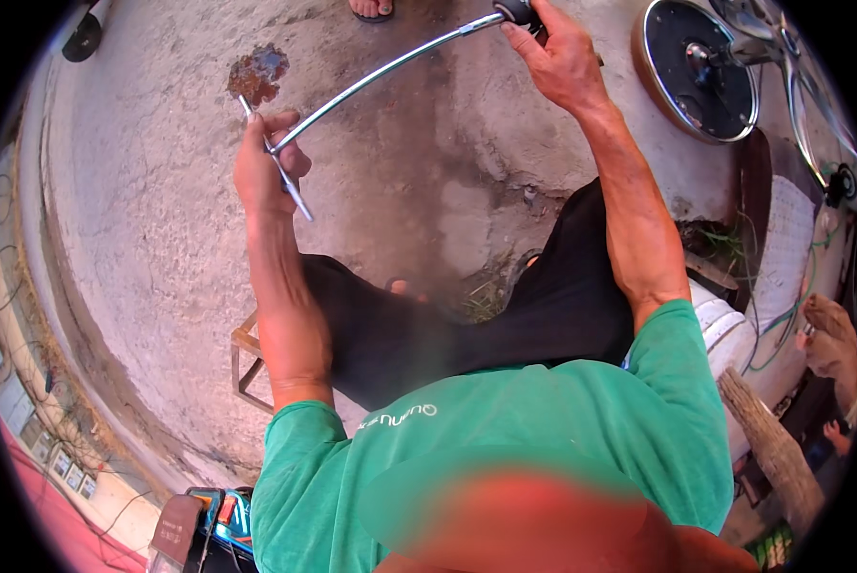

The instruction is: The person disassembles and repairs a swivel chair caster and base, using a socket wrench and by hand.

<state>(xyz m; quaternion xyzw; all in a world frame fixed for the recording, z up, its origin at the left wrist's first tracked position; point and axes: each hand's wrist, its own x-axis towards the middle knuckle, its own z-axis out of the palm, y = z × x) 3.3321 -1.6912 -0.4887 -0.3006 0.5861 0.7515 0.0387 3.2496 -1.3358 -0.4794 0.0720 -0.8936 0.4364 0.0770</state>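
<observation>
A long chrome T-handle wrench [380,75] spans the gap between my hands, its shaft rising from left to right. My left hand [259,170] is closed around the thin crossbar at its near end; both tips of the bar stick out past the fingers. Up at the top edge, my right hand [564,65] grips a small round black part [518,10] at the wrench's far end. The fingers partly cover that part, so its kind does not show.
Rough concrete ground [180,191] has a dark rusty stain [259,74]. At upper right lie a round black-faced wheel [705,72] and a chrome star-shaped base [801,86] with casters. A person's foot [371,10] stands at the top. A low stool [247,358] is beside my left arm; a log [772,449] lies right.
</observation>
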